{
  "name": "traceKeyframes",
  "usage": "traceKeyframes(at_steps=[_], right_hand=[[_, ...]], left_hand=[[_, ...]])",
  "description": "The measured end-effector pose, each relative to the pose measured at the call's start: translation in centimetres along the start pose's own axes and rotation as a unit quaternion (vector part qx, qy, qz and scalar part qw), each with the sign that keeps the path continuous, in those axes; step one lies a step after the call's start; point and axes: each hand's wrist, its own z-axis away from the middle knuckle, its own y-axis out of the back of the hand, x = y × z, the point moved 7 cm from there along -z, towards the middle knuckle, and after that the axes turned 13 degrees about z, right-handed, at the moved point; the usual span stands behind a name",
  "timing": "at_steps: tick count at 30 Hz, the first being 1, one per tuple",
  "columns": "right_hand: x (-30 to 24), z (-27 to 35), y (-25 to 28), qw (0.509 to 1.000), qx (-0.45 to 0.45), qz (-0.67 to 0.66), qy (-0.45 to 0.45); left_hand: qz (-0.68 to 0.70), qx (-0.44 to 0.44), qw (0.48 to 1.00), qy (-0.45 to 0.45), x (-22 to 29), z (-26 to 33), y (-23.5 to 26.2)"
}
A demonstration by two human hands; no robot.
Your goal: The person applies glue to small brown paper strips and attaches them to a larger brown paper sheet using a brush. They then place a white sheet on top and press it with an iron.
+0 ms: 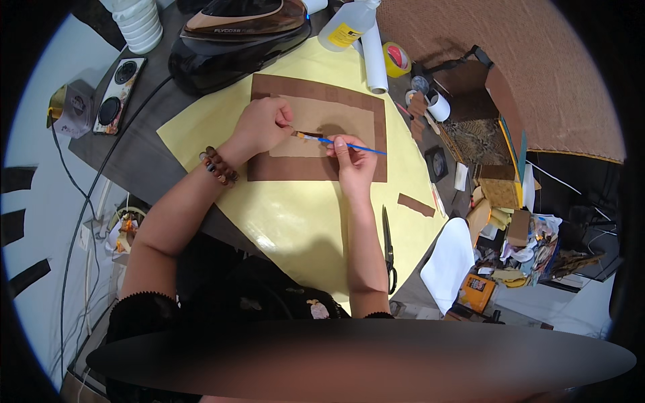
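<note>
My right hand grips a slim paintbrush with a blue handle, its bristle end pointing left. The fingers of my left hand are curled together in a pinch close to the bristles; what they hold, if anything, is too small to make out. Both hands are over a flat tan sheet framed by a wide brown border. Under it lies a large glossy pale-yellow sheet. My left wrist wears a beaded bracelet.
Black scissors and a brown strip lie at the right. Along the back are a black iron, a clear bottle, a white roll and yellow tape. A phone and a cable lie left.
</note>
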Motion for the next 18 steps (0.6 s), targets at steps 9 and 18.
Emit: traceKeyframes(at_steps=[9,18], right_hand=[[0.1,-0.2,3.1,0.996,0.086,0.028,-0.019],[0.4,0.4,4.4,0.991,0.127,0.046,-0.016]], left_hand=[[-0.012,-0.018,1.0,-0.007,0.1,0.0,-0.1],[-0.004,-0.019,0.999,-0.032,-0.4,-0.3,0.0]])
